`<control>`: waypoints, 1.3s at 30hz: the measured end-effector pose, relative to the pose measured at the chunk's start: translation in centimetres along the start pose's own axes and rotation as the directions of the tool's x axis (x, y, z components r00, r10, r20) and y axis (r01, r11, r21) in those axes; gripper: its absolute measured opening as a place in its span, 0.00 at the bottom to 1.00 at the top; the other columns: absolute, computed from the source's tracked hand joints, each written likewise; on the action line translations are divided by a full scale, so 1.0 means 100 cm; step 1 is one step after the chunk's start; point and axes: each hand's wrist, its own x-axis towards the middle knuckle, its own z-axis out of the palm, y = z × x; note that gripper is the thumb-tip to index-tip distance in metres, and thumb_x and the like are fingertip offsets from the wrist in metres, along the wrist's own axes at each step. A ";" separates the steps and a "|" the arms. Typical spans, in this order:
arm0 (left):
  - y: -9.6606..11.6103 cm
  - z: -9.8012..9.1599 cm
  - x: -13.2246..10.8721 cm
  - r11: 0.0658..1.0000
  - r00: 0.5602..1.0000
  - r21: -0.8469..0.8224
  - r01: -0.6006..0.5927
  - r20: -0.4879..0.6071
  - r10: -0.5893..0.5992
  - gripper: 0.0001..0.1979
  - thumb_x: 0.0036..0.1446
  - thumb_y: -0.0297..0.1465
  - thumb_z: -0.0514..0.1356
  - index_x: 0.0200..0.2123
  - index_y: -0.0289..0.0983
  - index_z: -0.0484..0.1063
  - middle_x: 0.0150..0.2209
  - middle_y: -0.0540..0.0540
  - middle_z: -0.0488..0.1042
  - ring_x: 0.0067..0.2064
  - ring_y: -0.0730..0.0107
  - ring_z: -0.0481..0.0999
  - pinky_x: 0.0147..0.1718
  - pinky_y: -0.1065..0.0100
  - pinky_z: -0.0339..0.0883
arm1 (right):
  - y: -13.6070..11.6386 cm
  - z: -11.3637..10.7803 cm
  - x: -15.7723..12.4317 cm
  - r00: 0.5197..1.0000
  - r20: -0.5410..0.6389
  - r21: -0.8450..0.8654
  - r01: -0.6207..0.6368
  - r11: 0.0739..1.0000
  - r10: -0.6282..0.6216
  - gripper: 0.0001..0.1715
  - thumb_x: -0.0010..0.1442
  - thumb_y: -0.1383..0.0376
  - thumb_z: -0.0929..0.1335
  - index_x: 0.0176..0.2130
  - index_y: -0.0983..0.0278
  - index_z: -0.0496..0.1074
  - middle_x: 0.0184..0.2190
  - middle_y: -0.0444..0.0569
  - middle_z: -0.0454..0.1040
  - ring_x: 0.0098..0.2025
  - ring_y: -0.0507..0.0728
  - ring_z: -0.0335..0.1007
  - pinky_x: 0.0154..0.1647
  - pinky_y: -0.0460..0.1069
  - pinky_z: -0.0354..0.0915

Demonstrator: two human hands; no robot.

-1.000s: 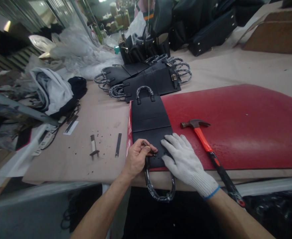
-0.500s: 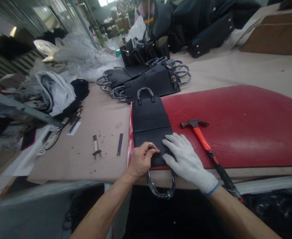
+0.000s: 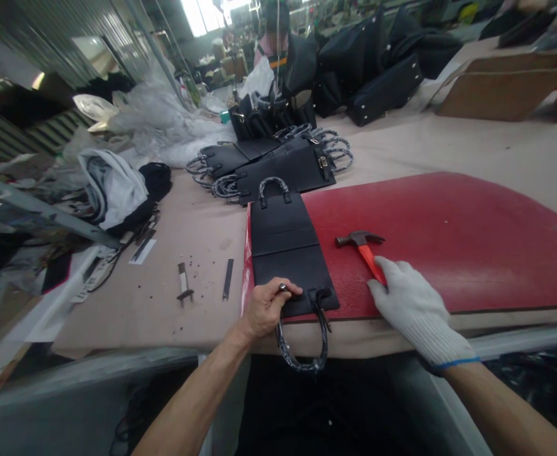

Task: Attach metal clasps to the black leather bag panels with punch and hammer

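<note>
My bare left hand (image 3: 265, 309) pinches a small metal punch (image 3: 283, 287), whose round top shows above the fingers; its lower end is hidden. That hand rests on the near part of a flat black leather bag panel (image 3: 285, 221), which lies on the red mat. A plastic-wrapped bag handle (image 3: 301, 365) hangs from the panel over the table edge. To the right, my right hand (image 3: 411, 310), in a white knit glove, closes round the orange grip of a claw hammer (image 3: 364, 250). The hammer head lies on the mat, pointing away from me.
A red mat (image 3: 449, 240) covers the table's right side. At left lie a metal fork-ended tool (image 3: 183, 284), a dark flat strip (image 3: 228, 278) and small black bits. Behind are stacked black bag panels (image 3: 282, 168), black bags (image 3: 383, 92) and clear plastic. A person (image 3: 278, 47) is farther back.
My right hand has left the bag panel and moved right onto the hammer's grip. The panel's near handle tabs now show. My left hand still holds the punch. The view has shifted slightly.
</note>
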 end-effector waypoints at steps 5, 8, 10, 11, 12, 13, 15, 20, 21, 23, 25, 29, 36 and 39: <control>0.009 -0.002 0.008 0.996 0.996 -0.035 0.087 0.029 -0.086 0.09 0.67 0.29 0.55 0.41 0.37 0.76 0.40 0.45 0.83 0.43 0.66 0.82 0.47 0.64 0.74 | -0.006 -0.014 0.011 0.947 0.252 0.388 -0.290 0.875 0.202 0.26 0.58 0.63 0.68 0.56 0.65 0.70 0.45 0.61 0.73 0.44 0.70 0.73 0.43 0.61 0.68; 0.014 0.002 0.012 0.991 0.991 -0.017 0.136 0.000 -0.136 0.10 0.67 0.28 0.54 0.39 0.37 0.76 0.39 0.46 0.83 0.41 0.68 0.82 0.45 0.66 0.74 | -0.010 -0.022 0.018 0.873 0.450 0.660 -0.467 0.589 0.189 0.23 0.53 0.67 0.69 0.50 0.65 0.70 0.31 0.50 0.70 0.33 0.60 0.71 0.37 0.56 0.70; 0.016 0.006 0.013 0.988 0.987 0.014 0.156 -0.040 -0.155 0.10 0.67 0.28 0.54 0.38 0.37 0.76 0.37 0.46 0.83 0.40 0.68 0.81 0.43 0.67 0.73 | -0.014 -0.025 0.019 0.839 0.532 0.708 -0.513 0.485 0.112 0.18 0.55 0.68 0.67 0.47 0.65 0.69 0.25 0.44 0.66 0.26 0.55 0.67 0.31 0.53 0.70; 0.017 0.008 0.013 0.986 0.985 0.028 0.163 -0.063 -0.161 0.09 0.66 0.28 0.55 0.37 0.38 0.75 0.37 0.46 0.83 0.39 0.68 0.81 0.42 0.68 0.73 | -0.016 -0.025 0.019 0.827 0.557 0.727 -0.530 0.436 0.076 0.15 0.56 0.68 0.65 0.45 0.65 0.69 0.24 0.43 0.64 0.24 0.54 0.64 0.29 0.51 0.70; 0.018 0.010 0.012 0.985 0.983 0.042 0.165 -0.084 -0.161 0.09 0.66 0.28 0.55 0.36 0.38 0.75 0.36 0.47 0.83 0.38 0.68 0.81 0.41 0.68 0.72 | -0.018 -0.026 0.019 0.818 0.573 0.744 -0.543 0.389 0.047 0.11 0.58 0.68 0.64 0.43 0.65 0.69 0.24 0.42 0.64 0.23 0.52 0.62 0.27 0.49 0.69; 0.019 0.011 0.012 0.986 0.984 0.056 0.159 -0.093 -0.153 0.08 0.66 0.28 0.56 0.36 0.38 0.75 0.35 0.47 0.83 0.37 0.68 0.81 0.39 0.69 0.72 | -0.022 -0.028 0.017 0.814 0.581 0.756 -0.552 0.351 0.027 0.09 0.59 0.67 0.63 0.41 0.64 0.68 0.24 0.42 0.63 0.22 0.51 0.61 0.25 0.47 0.67; 0.021 0.013 0.012 0.988 0.989 0.084 0.127 -0.085 -0.120 0.08 0.65 0.28 0.56 0.35 0.39 0.74 0.35 0.47 0.83 0.37 0.68 0.82 0.39 0.69 0.72 | -0.030 -0.034 0.013 0.811 0.585 0.771 -0.562 0.299 0.016 0.06 0.63 0.65 0.61 0.38 0.63 0.66 0.23 0.40 0.61 0.20 0.49 0.57 0.20 0.45 0.63; 0.022 0.014 0.010 0.987 0.995 0.139 0.081 -0.076 -0.071 0.08 0.65 0.28 0.56 0.35 0.40 0.75 0.34 0.47 0.82 0.37 0.67 0.82 0.38 0.69 0.72 | -0.057 -0.074 -0.011 0.902 0.427 0.854 -0.381 0.353 -0.060 0.12 0.67 0.54 0.63 0.37 0.60 0.64 0.23 0.37 0.60 0.18 0.49 0.54 0.17 0.44 0.55; 0.021 0.015 0.009 0.987 0.995 0.144 0.077 -0.080 -0.066 0.08 0.65 0.29 0.56 0.35 0.40 0.75 0.34 0.47 0.82 0.36 0.67 0.82 0.37 0.69 0.72 | -0.060 -0.082 -0.016 0.940 0.323 0.860 -0.245 0.448 -0.107 0.15 0.66 0.52 0.64 0.35 0.59 0.64 0.22 0.38 0.61 0.19 0.50 0.56 0.17 0.45 0.55; 0.019 0.016 0.009 0.986 0.993 0.146 0.076 -0.099 -0.062 0.08 0.65 0.29 0.56 0.35 0.40 0.75 0.34 0.47 0.82 0.35 0.67 0.81 0.37 0.69 0.71 | -0.065 -0.094 -0.024 0.960 0.112 0.759 0.084 0.646 -0.257 0.18 0.67 0.51 0.63 0.32 0.59 0.65 0.21 0.40 0.65 0.21 0.52 0.61 0.20 0.46 0.56; 0.017 0.017 0.009 0.987 0.990 0.141 0.080 -0.124 -0.062 0.08 0.64 0.30 0.57 0.34 0.40 0.75 0.33 0.47 0.82 0.34 0.67 0.81 0.36 0.69 0.71 | -0.065 -0.097 -0.028 0.920 0.017 0.555 0.317 0.769 -0.392 0.18 0.67 0.51 0.62 0.31 0.59 0.67 0.22 0.44 0.70 0.24 0.54 0.67 0.23 0.47 0.57; 0.016 0.018 0.008 0.990 0.991 0.131 0.057 -0.125 -0.040 0.08 0.65 0.30 0.57 0.35 0.40 0.76 0.32 0.47 0.81 0.33 0.67 0.81 0.35 0.69 0.71 | -0.065 -0.100 -0.033 0.911 -0.041 0.262 0.405 0.876 -0.410 0.18 0.67 0.53 0.61 0.28 0.57 0.64 0.20 0.45 0.71 0.20 0.57 0.67 0.22 0.49 0.53; 0.009 0.017 0.005 0.984 0.996 0.174 -0.026 -0.075 0.040 0.09 0.66 0.29 0.56 0.36 0.41 0.76 0.34 0.46 0.82 0.37 0.65 0.82 0.39 0.68 0.73 | -0.069 -0.096 -0.045 0.862 -0.251 0.236 0.497 0.835 -0.441 0.16 0.70 0.55 0.58 0.36 0.58 0.68 0.22 0.47 0.74 0.20 0.57 0.70 0.21 0.49 0.55; 0.005 0.018 0.004 0.982 0.996 0.185 -0.031 -0.077 0.046 0.09 0.66 0.30 0.56 0.37 0.41 0.77 0.32 0.46 0.81 0.34 0.64 0.82 0.36 0.68 0.73 | -0.068 -0.094 -0.044 0.865 -0.118 0.052 0.495 0.867 -0.487 0.17 0.67 0.56 0.59 0.30 0.58 0.67 0.19 0.49 0.73 0.17 0.59 0.67 0.20 0.51 0.50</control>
